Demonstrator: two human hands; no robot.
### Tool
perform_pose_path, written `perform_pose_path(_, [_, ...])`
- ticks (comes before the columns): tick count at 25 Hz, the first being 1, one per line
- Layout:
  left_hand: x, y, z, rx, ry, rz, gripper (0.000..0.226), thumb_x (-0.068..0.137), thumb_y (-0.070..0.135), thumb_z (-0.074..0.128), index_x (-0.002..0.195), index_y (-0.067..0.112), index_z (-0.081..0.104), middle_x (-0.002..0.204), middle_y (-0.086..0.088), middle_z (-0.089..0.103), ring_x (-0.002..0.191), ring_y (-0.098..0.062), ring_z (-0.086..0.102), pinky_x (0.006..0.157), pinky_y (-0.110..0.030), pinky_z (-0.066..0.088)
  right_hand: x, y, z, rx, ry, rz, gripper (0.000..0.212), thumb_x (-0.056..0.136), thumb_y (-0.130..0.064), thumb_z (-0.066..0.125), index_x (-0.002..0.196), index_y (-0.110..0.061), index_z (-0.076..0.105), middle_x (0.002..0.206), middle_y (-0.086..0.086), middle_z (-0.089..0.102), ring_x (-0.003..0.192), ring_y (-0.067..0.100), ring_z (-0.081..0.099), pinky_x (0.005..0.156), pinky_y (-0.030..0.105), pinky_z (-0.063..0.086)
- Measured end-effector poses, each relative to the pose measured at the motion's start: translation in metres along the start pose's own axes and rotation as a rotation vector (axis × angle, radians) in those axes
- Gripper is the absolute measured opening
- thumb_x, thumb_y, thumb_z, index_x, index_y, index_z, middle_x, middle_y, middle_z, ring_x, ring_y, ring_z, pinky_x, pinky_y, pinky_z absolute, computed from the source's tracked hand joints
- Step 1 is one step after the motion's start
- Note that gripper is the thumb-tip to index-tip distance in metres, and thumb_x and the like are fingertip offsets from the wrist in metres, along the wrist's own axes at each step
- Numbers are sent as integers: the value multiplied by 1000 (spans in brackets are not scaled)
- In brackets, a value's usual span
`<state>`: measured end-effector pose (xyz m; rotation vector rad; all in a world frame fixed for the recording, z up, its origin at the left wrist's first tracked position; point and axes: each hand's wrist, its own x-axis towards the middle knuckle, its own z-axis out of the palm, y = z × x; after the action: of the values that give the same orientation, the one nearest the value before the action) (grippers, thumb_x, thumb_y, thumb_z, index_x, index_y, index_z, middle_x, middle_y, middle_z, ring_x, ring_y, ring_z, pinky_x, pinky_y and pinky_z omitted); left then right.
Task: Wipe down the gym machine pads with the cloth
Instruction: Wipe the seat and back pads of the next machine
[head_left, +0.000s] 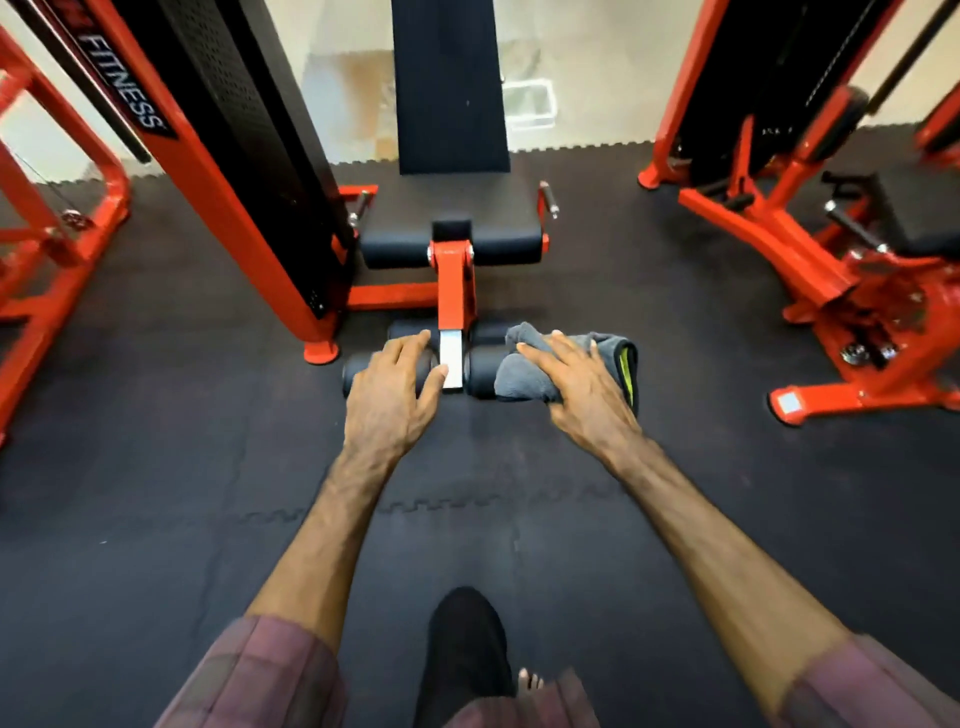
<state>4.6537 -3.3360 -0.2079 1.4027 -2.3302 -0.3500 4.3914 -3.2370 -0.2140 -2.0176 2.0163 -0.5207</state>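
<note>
A red and black gym machine stands ahead, with a black seat pad (451, 234), a tall back pad (449, 88) and black roller pads low at the front. My left hand (392, 387) rests on the left roller pad (358, 376), fingers curved over its top. My right hand (576, 382) presses a grey cloth (519, 382) with a yellow-green edge onto the right roller pad (480, 374), fingers spread flat. The cloth covers most of that roller's right end.
A red post (454, 291) with a silver plate runs between the two rollers. Red machine frames stand at the left (57, 244) and right (831, 270). Black rubber floor mats (156, 493) lie all around. My dark trouser leg (465, 649) shows below.
</note>
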Motion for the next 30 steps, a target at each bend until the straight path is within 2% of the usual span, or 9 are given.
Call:
perform_pose_path(5, [116,-45,38,-19,14,-55,66,100,60,42,152,20,52,147,-4,58,127,-33,59,99,-55,54,137,33,3,-38,-10,-72,92,77,13,63,160,-21,42,167,5,36,159,33,23,127,67,13])
perform_pose_path(9, [220,-67,91,-94,-35,-146,58,103,51,51,152,21,50,151,-3,54,130,-32,57,100,-54,53,245,74,16,-14,-103,-43,93,79,13,61,162,-21,39,170,3,32,160,32,19,128,65,9])
perform_pose_path(14, [329,-64,134,-88,-129,-147,57,101,53,45,147,21,54,144,-5,57,120,-36,60,91,-51,53,347,136,4,-9,-110,32,88,79,13,60,160,-18,42,166,11,38,158,36,25,127,65,11])
perform_pose_path(17, [387,-67,167,-94,-95,-171,55,101,48,52,149,22,54,149,-2,55,129,-32,56,98,-49,50,406,185,5,3,-163,33,86,83,9,59,161,-21,40,167,11,36,159,36,23,129,60,9])
perform_pose_path(20, [436,-84,221,-60,-99,-260,60,99,51,48,150,22,55,152,-2,55,137,-29,53,106,-51,47,477,247,27,34,-214,48,93,80,12,56,163,-27,37,168,9,35,158,36,23,128,62,13])
perform_pose_path(23, [474,-96,280,-9,-90,-360,59,98,52,47,148,22,56,150,-2,56,137,-29,53,112,-55,45,547,309,66,88,-265,-31,97,80,14,56,164,-27,34,173,4,25,162,34,9,128,65,10])
perform_pose_path(26, [516,-108,339,64,-93,-401,54,100,49,50,146,22,57,148,-2,57,137,-29,54,117,-60,40,620,371,115,42,-324,-157,106,74,16,59,165,-28,29,176,1,14,163,33,-1,127,67,7])
perform_pose_path(28, [537,-117,366,99,-128,-418,53,103,48,51,150,22,54,156,-2,52,148,-26,45,121,-61,34,657,396,145,-74,-425,-250,110,74,10,63,166,-34,23,176,-5,10,163,37,-2,123,74,9])
perform_pose_path(30, [549,-125,384,150,-156,-432,58,105,50,45,156,22,48,167,-3,40,158,-24,31,126,-61,26,679,404,171,-168,-526,-326,108,77,-3,67,166,-40,18,176,-11,5,162,40,-4,120,79,7])
